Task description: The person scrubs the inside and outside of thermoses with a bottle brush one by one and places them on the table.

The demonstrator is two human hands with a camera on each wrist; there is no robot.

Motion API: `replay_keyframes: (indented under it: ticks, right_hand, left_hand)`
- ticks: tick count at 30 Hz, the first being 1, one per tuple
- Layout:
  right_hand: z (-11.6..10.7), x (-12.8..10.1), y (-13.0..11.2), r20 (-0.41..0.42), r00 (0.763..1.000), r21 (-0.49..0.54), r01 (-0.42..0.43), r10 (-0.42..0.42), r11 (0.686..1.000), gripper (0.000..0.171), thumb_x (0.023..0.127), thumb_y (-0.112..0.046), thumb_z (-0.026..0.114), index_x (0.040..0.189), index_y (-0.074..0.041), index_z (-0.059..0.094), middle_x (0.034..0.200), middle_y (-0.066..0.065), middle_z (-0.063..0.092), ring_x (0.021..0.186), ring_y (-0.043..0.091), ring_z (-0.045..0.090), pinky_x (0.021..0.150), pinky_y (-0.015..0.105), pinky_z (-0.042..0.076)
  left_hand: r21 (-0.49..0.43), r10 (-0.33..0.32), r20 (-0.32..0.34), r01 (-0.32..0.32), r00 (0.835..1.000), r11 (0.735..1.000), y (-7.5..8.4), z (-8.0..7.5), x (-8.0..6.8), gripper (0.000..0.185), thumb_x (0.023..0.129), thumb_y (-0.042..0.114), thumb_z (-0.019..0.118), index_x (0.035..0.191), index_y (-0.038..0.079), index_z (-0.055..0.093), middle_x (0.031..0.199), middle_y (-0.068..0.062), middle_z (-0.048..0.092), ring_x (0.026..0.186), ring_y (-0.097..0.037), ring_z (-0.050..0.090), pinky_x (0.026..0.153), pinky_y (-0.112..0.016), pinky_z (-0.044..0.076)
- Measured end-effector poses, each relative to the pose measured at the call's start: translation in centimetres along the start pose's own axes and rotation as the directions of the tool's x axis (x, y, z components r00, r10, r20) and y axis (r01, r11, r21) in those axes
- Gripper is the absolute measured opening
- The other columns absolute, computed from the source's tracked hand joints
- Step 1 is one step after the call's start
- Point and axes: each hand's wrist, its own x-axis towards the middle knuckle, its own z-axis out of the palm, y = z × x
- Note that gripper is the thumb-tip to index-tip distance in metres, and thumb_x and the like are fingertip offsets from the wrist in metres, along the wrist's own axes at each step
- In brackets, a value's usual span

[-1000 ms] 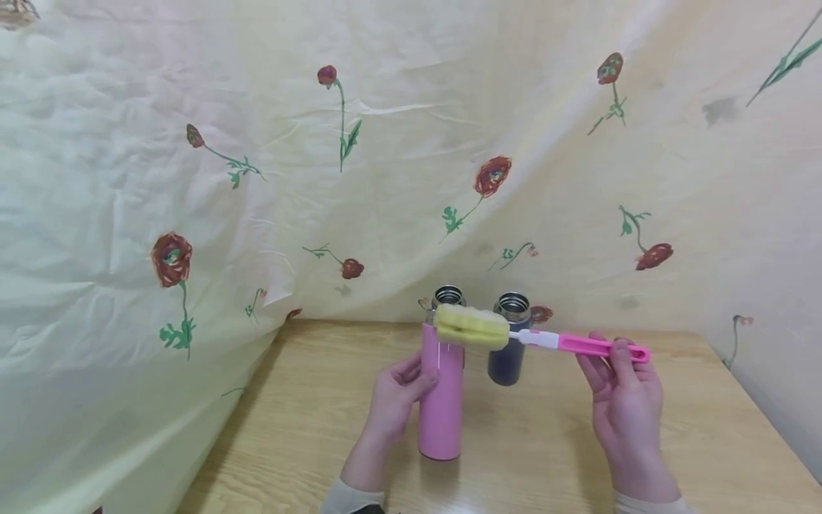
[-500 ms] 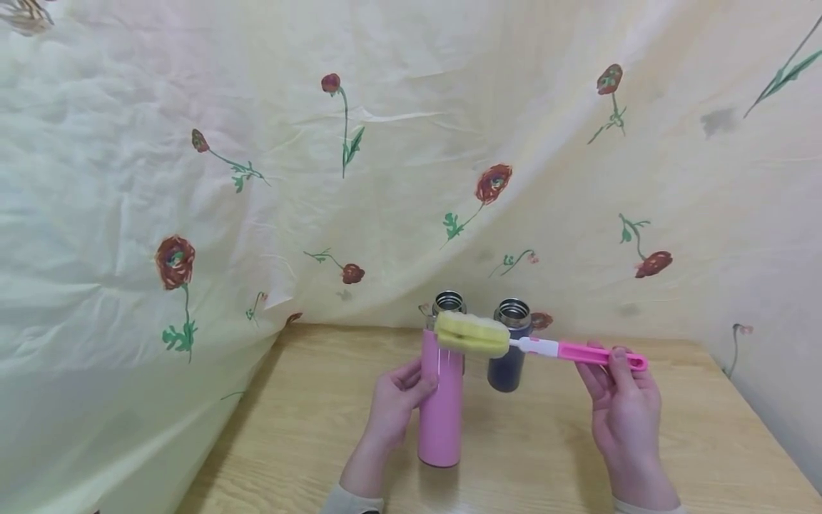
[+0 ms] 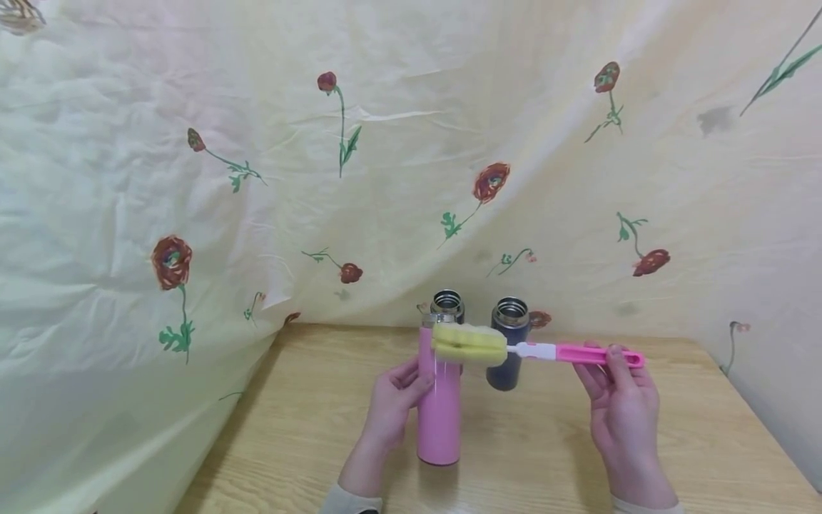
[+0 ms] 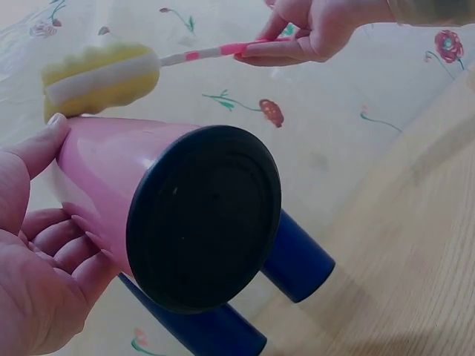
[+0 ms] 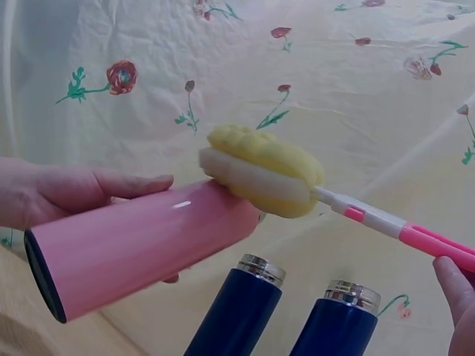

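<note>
Our left hand (image 3: 392, 403) curls round the pink flask (image 3: 439, 400), thumb on its near side and fingers behind it, as the left wrist view (image 4: 37, 259) confirms. In the head view the flask looks upright on the wooden table (image 3: 308, 428); the wrist views show its black base (image 4: 204, 215) facing the camera, and we cannot tell whether that base touches the table.

Our right hand (image 3: 619, 407) pinches the pink handle (image 3: 597, 354) of the brush between thumb and fingertips, near its far end, with the remaining fingers loosely extended. The handle runs roughly level toward our left, passing through a white collar (image 3: 529, 350) to the yellow sponge head (image 3: 470, 344). The sponge lies across the upper end of the pink flask, at or just against its mouth; in the right wrist view the sponge (image 5: 260, 172) sits directly at the flask's top (image 5: 148, 245).

Behind the pink flask stand two dark blue flasks (image 3: 507, 343), each with an open steel rim (image 3: 447, 301), side by side and close to the floral cloth (image 3: 193, 178) that backs the table.
</note>
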Motion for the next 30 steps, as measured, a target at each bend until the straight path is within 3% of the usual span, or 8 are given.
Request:
replay_keyframes:
  ticks: [7, 14, 19, 26, 30]
  right_hand:
    - [-0.6, 0.3, 0.1, 0.026, 0.998, -0.126, -0.046, 0.049, 0.991, 0.010, 0.111, -0.006, 0.055, 0.107, 0.000, 0.062, 0.105, 0.014, 0.077, 0.100, 0.025, 0.079, 0.091, 0.035, 0.061]
    - [-1.2, 0.6, 0.4, 0.079, 0.991, -0.261, -0.080, 0.103, 0.962, 0.013, 0.112, -0.009, 0.055, 0.107, -0.002, 0.064, 0.107, 0.012, 0.079, 0.101, 0.022, 0.079, 0.091, 0.033, 0.061]
    - [-1.5, 1.0, 0.5, 0.143, 0.976, -0.320, -0.110, 0.162, 0.941, 0.015, 0.113, -0.007, 0.051, 0.107, -0.003, 0.064, 0.106, 0.012, 0.079, 0.100, 0.022, 0.079, 0.089, 0.035, 0.062]
    - [-1.6, 1.5, 0.4, 0.212, 0.951, -0.494, -0.097, 0.228, 0.864, 0.020, 0.114, -0.004, 0.047, 0.107, -0.003, 0.066, 0.102, 0.012, 0.080, 0.092, 0.021, 0.080, 0.084, 0.034, 0.064]
    - [-1.6, 1.4, 0.2, 0.224, 0.940, -0.540, -0.101, 0.258, 0.836, 0.019, 0.114, -0.005, 0.047, 0.109, -0.004, 0.065, 0.103, 0.012, 0.081, 0.092, 0.021, 0.080, 0.084, 0.034, 0.064]
  left_hand:
    - [-0.021, -0.028, -0.046, 0.027, 0.999, 0.999, 0.1, -0.1, 0.0, 0.057, 0.101, 0.020, 0.076, 0.145, -0.010, 0.057, 0.136, -0.024, 0.069, 0.112, -0.026, 0.074, 0.092, -0.034, 0.063]
    - [-0.088, -0.030, -0.091, 0.022, 0.995, 0.996, 0.3, -0.2, 0.0, 0.048, 0.103, 0.015, 0.072, 0.141, -0.011, 0.060, 0.116, -0.015, 0.079, 0.087, -0.012, 0.074, 0.081, -0.029, 0.063]
    - [-0.127, -0.024, -0.116, 0.009, 0.993, 0.992, 0.5, -0.3, 0.0, 0.050, 0.101, 0.013, 0.071, 0.142, -0.013, 0.058, 0.110, -0.014, 0.080, 0.081, -0.011, 0.073, 0.078, -0.026, 0.061]
    - [-0.180, -0.017, -0.148, -0.010, 0.989, 0.984, 0.6, -0.6, 0.4, 0.048, 0.102, 0.010, 0.069, 0.142, -0.014, 0.057, 0.107, -0.014, 0.080, 0.080, -0.012, 0.075, 0.079, -0.028, 0.064]
    - [-0.203, -0.006, -0.148, -0.024, 0.989, 0.979, 0.5, -0.7, 0.5, 0.046, 0.103, 0.010, 0.067, 0.140, -0.015, 0.058, 0.102, -0.009, 0.081, 0.080, -0.013, 0.076, 0.079, -0.029, 0.065]
